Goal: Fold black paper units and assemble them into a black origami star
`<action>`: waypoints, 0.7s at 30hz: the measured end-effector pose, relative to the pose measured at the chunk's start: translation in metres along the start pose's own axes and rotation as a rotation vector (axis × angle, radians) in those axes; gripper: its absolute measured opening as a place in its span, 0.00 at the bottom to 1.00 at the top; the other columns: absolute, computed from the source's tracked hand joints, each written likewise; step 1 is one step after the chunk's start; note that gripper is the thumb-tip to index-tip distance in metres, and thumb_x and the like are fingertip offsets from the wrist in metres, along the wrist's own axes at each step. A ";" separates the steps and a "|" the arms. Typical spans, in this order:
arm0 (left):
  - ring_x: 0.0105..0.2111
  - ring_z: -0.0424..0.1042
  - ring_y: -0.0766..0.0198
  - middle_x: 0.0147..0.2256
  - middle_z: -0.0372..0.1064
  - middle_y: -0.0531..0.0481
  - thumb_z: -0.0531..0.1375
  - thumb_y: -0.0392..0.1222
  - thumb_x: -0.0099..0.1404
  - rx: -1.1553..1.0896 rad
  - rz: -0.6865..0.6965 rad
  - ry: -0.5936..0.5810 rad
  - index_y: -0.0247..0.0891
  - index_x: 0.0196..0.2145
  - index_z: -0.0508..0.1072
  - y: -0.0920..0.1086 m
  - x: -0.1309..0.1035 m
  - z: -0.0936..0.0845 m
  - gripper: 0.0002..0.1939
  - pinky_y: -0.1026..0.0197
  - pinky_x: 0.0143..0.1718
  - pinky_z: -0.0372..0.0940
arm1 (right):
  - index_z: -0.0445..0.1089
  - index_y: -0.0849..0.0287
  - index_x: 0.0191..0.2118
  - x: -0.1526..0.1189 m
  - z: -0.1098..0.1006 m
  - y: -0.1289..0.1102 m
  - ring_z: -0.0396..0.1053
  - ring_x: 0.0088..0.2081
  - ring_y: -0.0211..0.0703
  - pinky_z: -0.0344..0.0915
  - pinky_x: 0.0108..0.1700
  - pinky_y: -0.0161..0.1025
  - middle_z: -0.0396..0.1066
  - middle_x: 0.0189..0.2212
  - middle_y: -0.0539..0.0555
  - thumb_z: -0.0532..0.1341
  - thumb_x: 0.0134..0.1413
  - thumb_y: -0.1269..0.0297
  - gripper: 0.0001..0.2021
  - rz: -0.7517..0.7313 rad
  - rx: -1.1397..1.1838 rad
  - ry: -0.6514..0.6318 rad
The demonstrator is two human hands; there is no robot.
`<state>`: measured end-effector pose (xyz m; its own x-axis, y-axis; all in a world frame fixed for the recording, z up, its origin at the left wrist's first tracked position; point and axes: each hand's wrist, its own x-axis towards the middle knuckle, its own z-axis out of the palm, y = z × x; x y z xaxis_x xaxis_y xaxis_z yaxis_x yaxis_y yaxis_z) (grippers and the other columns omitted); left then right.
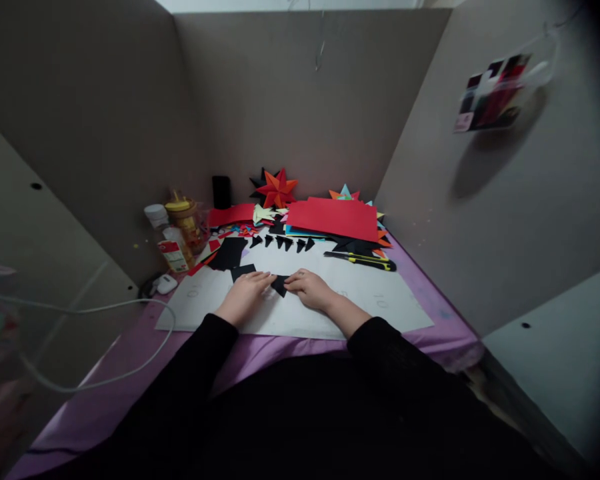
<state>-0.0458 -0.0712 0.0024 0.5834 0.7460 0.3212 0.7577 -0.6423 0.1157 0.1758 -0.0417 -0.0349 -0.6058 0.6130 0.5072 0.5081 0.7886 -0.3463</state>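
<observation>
A small piece of black paper (281, 285) lies on the white sheet (300, 325), its lower end coming to a point. From the left, my left hand (250, 293) closes its fingertips on one corner of it. My right hand (310, 289) pinches the opposite corner, fingers pressed together. Another flat black paper (243, 271) lies just behind my left hand. Beyond both hands stands a row of several small folded black paper pieces (285, 243). A yellow and black utility knife (363, 260) rests to the right.
Red paper sheets (333, 219) are stacked at the back, near a red and orange paper star (279, 189). Bottles (176, 250) and a white earphone case (167, 285) stand left. A white cable (145, 303) loops over the left edge. Grey panels (310, 93) enclose the table.
</observation>
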 end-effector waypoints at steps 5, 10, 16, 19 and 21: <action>0.43 0.70 0.59 0.43 0.72 0.46 0.52 0.35 0.62 -0.040 0.109 0.014 0.40 0.43 0.74 -0.016 0.019 0.018 0.14 0.56 0.45 0.63 | 0.75 0.54 0.40 -0.001 0.000 0.001 0.67 0.39 0.42 0.64 0.43 0.41 0.74 0.38 0.54 0.58 0.52 0.74 0.12 -0.017 0.009 -0.005; 0.41 0.71 0.61 0.40 0.74 0.46 0.51 0.33 0.61 -0.134 0.110 0.018 0.39 0.40 0.75 -0.017 0.023 0.019 0.14 0.58 0.44 0.63 | 0.75 0.53 0.40 -0.001 -0.001 0.001 0.66 0.38 0.42 0.64 0.43 0.42 0.74 0.40 0.54 0.58 0.52 0.72 0.12 -0.026 0.027 -0.034; 0.34 0.72 0.65 0.50 0.66 0.43 0.50 0.28 0.58 -0.466 -0.332 0.100 0.40 0.56 0.60 -0.011 0.021 0.022 0.28 0.60 0.40 0.66 | 0.75 0.52 0.39 0.000 -0.002 -0.001 0.66 0.40 0.43 0.64 0.43 0.43 0.74 0.40 0.54 0.58 0.50 0.76 0.14 0.009 0.047 -0.050; 0.28 0.72 0.69 0.55 0.60 0.37 0.49 0.26 0.55 -0.770 -0.482 0.070 0.38 0.59 0.54 -0.009 0.023 0.025 0.33 0.64 0.30 0.67 | 0.75 0.52 0.39 0.000 -0.002 0.000 0.66 0.40 0.43 0.64 0.44 0.43 0.74 0.40 0.53 0.57 0.49 0.78 0.16 0.022 0.059 -0.041; 0.31 0.72 0.67 0.51 0.64 0.37 0.50 0.26 0.54 -0.845 -0.452 0.048 0.35 0.56 0.59 -0.008 0.025 0.025 0.30 0.64 0.30 0.67 | 0.75 0.52 0.39 0.000 -0.001 0.001 0.67 0.40 0.43 0.64 0.44 0.43 0.74 0.40 0.53 0.57 0.48 0.78 0.16 0.028 0.067 -0.036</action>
<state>-0.0303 -0.0430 -0.0143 0.2609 0.9583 0.1164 0.4357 -0.2245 0.8717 0.1769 -0.0412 -0.0341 -0.6141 0.6353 0.4682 0.4836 0.7718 -0.4128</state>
